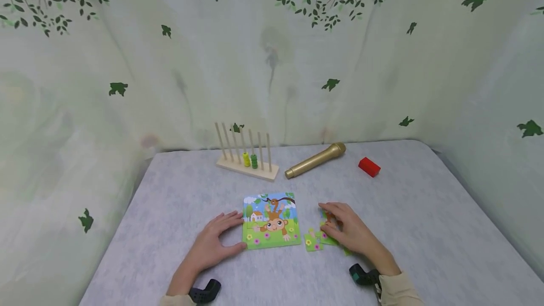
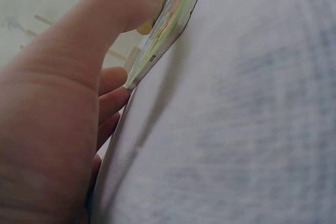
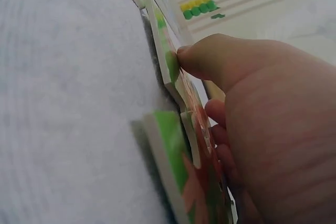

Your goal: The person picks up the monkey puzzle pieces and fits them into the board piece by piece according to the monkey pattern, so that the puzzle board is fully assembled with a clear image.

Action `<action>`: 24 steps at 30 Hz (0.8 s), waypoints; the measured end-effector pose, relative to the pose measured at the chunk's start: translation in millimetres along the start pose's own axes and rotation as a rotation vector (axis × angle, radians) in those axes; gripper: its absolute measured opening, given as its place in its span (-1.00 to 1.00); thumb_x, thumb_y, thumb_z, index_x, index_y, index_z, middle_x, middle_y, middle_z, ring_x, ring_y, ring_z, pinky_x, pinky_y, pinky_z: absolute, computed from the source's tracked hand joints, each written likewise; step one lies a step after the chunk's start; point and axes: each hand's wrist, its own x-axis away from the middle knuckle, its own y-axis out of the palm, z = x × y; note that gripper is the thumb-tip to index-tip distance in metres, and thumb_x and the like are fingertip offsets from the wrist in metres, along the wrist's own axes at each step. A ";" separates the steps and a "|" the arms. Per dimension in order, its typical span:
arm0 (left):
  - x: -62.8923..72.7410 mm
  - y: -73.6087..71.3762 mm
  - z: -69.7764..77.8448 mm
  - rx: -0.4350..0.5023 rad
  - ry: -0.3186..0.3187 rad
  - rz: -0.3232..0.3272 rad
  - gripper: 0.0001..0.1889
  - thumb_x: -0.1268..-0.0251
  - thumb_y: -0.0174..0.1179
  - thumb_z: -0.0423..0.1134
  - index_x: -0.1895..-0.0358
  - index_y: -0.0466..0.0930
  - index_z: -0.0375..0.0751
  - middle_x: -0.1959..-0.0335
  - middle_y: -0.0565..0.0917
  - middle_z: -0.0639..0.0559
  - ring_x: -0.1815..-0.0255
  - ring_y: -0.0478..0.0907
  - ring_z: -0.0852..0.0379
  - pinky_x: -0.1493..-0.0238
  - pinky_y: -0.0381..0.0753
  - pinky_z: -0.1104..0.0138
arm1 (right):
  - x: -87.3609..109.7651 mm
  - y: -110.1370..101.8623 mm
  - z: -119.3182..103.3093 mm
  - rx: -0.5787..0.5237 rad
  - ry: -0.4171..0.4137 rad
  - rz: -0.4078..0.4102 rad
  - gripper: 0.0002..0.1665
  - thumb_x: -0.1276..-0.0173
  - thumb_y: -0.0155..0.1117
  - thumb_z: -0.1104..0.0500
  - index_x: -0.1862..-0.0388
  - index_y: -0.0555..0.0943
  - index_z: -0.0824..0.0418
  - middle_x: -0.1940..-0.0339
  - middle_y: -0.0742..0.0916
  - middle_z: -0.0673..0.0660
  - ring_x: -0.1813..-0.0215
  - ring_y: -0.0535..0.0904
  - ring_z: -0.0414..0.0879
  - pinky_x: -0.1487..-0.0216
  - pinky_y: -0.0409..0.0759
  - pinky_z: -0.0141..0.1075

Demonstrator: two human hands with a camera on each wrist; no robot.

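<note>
A square monkey picture puzzle (image 1: 271, 221) lies flat in the head view. My left hand (image 1: 214, 239) is at its left edge, fingertips near the upper side and thumb at the lower left corner. The left wrist view shows the thumb (image 2: 144, 9) by the puzzle's edge (image 2: 170, 32). To the right, several loose puzzle pieces (image 1: 313, 243) lie on the table, some overlapping. My right hand (image 1: 350, 230) is spread over them, partly hiding them. In the right wrist view its thumb (image 3: 197, 59) touches a green-and-brown piece (image 3: 164, 51); the other fingers reach past the far side.
Behind the puzzle stands a wooden peg rack (image 1: 248, 170) with yellow and green beads. A gold microphone (image 1: 314, 161) lies right of it, then a red block (image 1: 369, 167). The grey cloth-covered table (image 1: 178, 188) meets a leaf-patterned curtain (image 1: 238, 60) at the back.
</note>
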 end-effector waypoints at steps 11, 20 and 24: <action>-2.6 -4.2 1.5 0.028 0.023 0.011 -0.36 -0.07 0.57 0.11 -0.25 0.69 0.04 -0.36 0.62 0.17 -0.50 0.44 0.01 -0.61 0.25 0.04 | -0.7 0.3 1.2 -0.008 0.007 0.015 -0.38 -0.39 0.40 0.26 -0.43 0.55 0.09 -0.34 0.61 0.11 -0.17 0.51 -0.07 0.05 0.65 -0.35; 2.6 -0.9 2.5 0.025 0.041 0.046 -0.37 -0.01 0.61 0.01 -0.22 0.71 -0.02 -0.32 0.66 0.13 -0.46 0.48 0.00 -0.58 0.27 0.08 | 2.1 -0.9 -0.7 0.027 -0.002 0.007 -0.35 -0.34 0.39 0.23 -0.43 0.55 0.12 -0.36 0.60 0.14 -0.40 0.44 0.16 -0.25 0.61 0.13; 3.1 -0.2 2.3 0.030 0.050 0.050 -0.38 -0.01 0.62 0.01 -0.21 0.71 -0.03 -0.30 0.67 0.13 -0.45 0.49 0.00 -0.58 0.26 0.09 | 3.1 0.6 -1.0 0.042 0.029 0.008 -0.34 -0.33 0.40 0.22 -0.43 0.56 0.08 -0.30 0.62 0.07 -0.34 0.46 0.07 -0.20 0.64 0.03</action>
